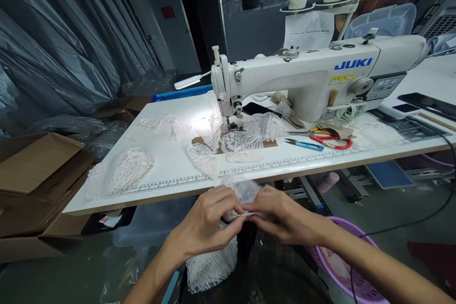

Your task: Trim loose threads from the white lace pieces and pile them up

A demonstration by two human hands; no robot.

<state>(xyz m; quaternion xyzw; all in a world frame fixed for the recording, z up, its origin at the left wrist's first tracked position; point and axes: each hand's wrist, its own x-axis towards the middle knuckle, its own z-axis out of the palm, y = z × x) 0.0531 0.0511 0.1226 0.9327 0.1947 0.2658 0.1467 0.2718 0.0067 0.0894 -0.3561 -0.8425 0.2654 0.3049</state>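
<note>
Closest to the lens on the head view are two bare forearms point(370, 259), angling in toward each other over a dark-clothed lap point(285, 275). Left hand point(213, 218) and right hand point(281, 213) meet just off the front edge of the desk point(171, 159), and both have their fingers pinched on a white lace piece point(245, 192). So it's right in the fingers, no gap, and honestly neither hand is nearer. The gripped edge runs side to side between them, roughly along the desk's front edge, while the rest puffs up on the desk side. More white lace point(213, 266) hangs under the left hand; can't tell if it's the same piece. The sewing machine needle area point(228, 122) sits past the hands, further in from the front edge, with lace fabric point(249, 138) lying beside it.

Containers: purple basket point(370, 292) on the floor under the right forearm, some pale fabric point(337, 262) in it. Cardboard box point(46, 161) off the desk's left edge, contents not visible. Clear plastic bin point(383, 19) behind the machine, and I can't make out what's in that one either.
</note>
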